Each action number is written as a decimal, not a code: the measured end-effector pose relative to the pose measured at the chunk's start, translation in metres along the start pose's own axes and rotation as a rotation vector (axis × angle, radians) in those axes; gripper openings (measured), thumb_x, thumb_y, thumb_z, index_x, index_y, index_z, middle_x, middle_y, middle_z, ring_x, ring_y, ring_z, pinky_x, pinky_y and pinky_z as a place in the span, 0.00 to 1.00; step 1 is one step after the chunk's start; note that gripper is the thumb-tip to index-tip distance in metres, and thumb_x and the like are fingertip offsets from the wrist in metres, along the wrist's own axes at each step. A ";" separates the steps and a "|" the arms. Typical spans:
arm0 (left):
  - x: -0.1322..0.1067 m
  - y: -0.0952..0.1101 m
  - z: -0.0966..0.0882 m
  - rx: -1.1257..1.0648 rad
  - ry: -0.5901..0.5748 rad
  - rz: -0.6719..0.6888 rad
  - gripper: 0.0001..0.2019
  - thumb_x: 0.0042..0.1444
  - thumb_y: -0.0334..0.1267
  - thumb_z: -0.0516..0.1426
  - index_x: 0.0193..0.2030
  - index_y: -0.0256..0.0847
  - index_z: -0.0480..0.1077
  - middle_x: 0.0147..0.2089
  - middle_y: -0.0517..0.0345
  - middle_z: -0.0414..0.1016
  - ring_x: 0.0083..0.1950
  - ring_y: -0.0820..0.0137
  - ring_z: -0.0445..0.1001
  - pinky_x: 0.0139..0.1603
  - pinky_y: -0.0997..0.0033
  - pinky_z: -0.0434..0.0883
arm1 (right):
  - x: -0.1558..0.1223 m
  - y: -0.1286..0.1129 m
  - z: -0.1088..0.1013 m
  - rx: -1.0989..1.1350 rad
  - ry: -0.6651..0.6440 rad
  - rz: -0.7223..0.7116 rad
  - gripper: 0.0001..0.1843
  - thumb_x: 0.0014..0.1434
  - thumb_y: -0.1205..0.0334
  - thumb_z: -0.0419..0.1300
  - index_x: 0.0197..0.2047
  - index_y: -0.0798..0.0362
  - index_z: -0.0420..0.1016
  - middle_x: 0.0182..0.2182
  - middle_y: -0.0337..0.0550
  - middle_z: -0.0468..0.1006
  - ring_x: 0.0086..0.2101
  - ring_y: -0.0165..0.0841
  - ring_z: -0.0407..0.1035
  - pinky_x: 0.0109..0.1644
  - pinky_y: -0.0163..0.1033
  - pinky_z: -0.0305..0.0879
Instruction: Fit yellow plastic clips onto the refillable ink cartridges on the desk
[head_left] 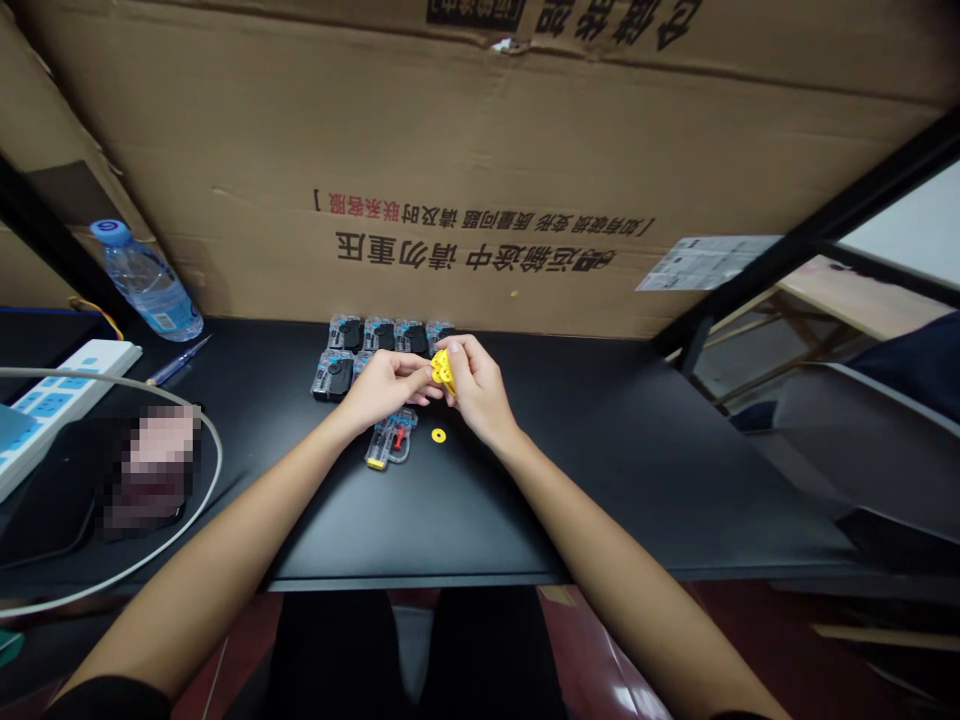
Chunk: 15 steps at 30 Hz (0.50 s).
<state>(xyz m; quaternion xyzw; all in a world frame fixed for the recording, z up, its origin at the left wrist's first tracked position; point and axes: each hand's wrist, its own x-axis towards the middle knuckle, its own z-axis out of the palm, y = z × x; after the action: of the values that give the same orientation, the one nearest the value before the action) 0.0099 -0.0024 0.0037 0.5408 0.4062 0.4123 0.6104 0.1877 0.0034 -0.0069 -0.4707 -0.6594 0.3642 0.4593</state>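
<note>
black desk (pixel 600 470) under a cardboard wall, your left hand (pixel 382 388) and right hand (pixel 474 385) together pinching a yellow gear part (pixel 442 369) between fingertips, yellow washer (pixel 439 435) just below them, clear housing (pixel 391 442) beneath your left hand

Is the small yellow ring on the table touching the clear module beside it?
Apart. Head view shows black table between the yellow ring and the clear module.

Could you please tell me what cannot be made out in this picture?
Head view, yellow part: mostly covered by the left hand and right hand; shape unclear.
Head view, modules: too small for detail; some behind the left hand.
Head view, patch at left: blurred out.
Head view, power strip: cut by the left edge.
</note>
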 end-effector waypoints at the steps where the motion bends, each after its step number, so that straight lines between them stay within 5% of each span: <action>1: -0.001 0.001 0.000 -0.001 -0.004 0.000 0.08 0.65 0.38 0.68 0.42 0.33 0.83 0.36 0.47 0.88 0.35 0.70 0.86 0.42 0.72 0.82 | -0.001 0.000 0.000 -0.007 0.004 -0.014 0.26 0.74 0.31 0.51 0.51 0.44 0.73 0.28 0.35 0.72 0.21 0.31 0.67 0.27 0.38 0.65; 10: -0.001 0.001 0.003 0.007 0.038 0.012 0.13 0.54 0.40 0.75 0.38 0.33 0.82 0.34 0.50 0.86 0.35 0.69 0.85 0.37 0.75 0.80 | -0.005 0.000 0.005 -0.087 0.052 -0.119 0.23 0.78 0.40 0.49 0.53 0.48 0.73 0.29 0.38 0.76 0.25 0.33 0.71 0.32 0.38 0.67; 15: 0.004 -0.006 0.001 0.023 0.050 0.032 0.11 0.58 0.39 0.72 0.35 0.34 0.78 0.30 0.54 0.83 0.31 0.73 0.82 0.35 0.77 0.79 | -0.005 0.003 0.009 -0.100 0.026 -0.157 0.20 0.77 0.42 0.51 0.54 0.49 0.74 0.34 0.42 0.79 0.32 0.35 0.74 0.35 0.38 0.68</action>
<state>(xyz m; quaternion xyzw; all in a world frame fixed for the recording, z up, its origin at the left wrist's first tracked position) 0.0127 0.0010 -0.0024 0.5438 0.4172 0.4306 0.5872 0.1808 -0.0007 -0.0135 -0.4445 -0.7057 0.2875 0.4709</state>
